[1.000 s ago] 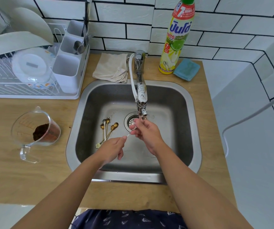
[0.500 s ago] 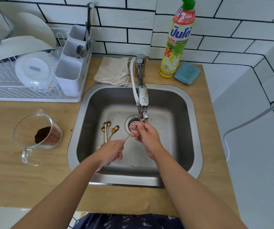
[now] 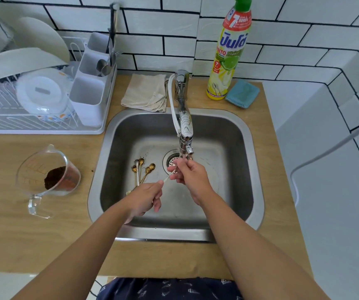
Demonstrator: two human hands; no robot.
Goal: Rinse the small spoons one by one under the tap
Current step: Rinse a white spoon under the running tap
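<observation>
At the centre of the frame, one spoon (image 3: pixel 170 175) was held between both hands under the tap (image 3: pixel 185 135). The left hand (image 3: pixel 145 197) pinched the handle end, and the right hand (image 3: pixel 192 176) had its fingers curled round the bowl end, just below the spout. Whether water was running could not be told; no stream showed clearly.

Left of the drain (image 3: pixel 172 161), a cluster of gold spoons (image 3: pixel 140 172) lay on the sink (image 3: pixel 247 169) floor, about four or five, heads toward the top of the frame. They were touching or overlapping one another, so the exact count was unclear. Dark specks lay on the steel near them.

Judging from this, the task was at an early or middle stage: one spoon was in hand, and the pile looked yet to be rinsed. No rinsed small spoons could be made out set aside; the caddy (image 3: pixel 92 83) in the rack at upper left held larger cutlery only, as far as could be seen.
</observation>
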